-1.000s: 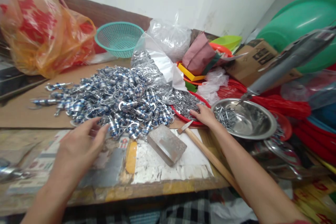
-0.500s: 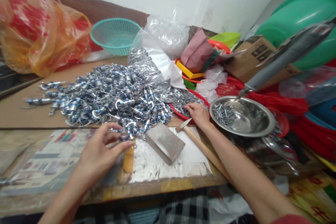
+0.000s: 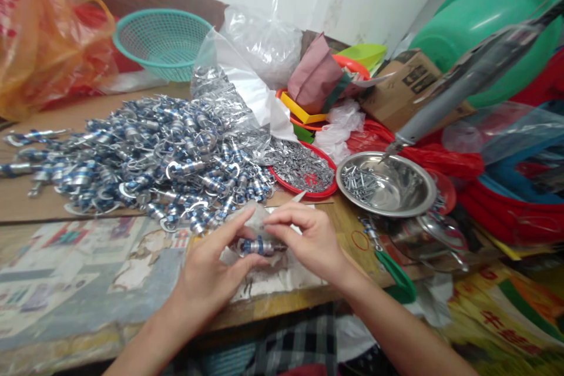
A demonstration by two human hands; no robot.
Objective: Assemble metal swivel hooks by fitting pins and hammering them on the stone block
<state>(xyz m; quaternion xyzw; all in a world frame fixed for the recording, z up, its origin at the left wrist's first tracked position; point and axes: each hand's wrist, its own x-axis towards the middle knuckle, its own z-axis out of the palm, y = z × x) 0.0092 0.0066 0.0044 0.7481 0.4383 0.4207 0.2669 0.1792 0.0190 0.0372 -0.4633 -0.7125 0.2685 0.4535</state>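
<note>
The left hand [image 3: 211,264] has its thumb and fingers around a blue and silver metal piece [image 3: 258,247]. Its grip is closed on the left part of the piece, with the thumb along the near side. The piece lies sideways, and its right end sticks out toward the right hand [image 3: 315,241].

The right hand is bent over that end. Its thumb and first finger are close together, just above and beside the tip of the piece. I cannot tell if this grip pinches a tiny thing, or if it touches the piece.

A gray block [image 3: 258,218] is under and behind the piece, mostly hidden by the hands. I cannot tell if the piece rests on it. The pale head of a hammer [image 3: 299,195] pokes out behind the right hand.

A big pile of the same kind of pieces [image 3: 154,158] sits on the tabletop [image 3: 346,223], past the left hand. A red tray [image 3: 324,192] full of little flat silver bits [image 3: 304,167] is beyond the right hand. Next to it, a shiny bowl [image 3: 400,188] has thin metal pins [image 3: 359,184] in it.
</note>
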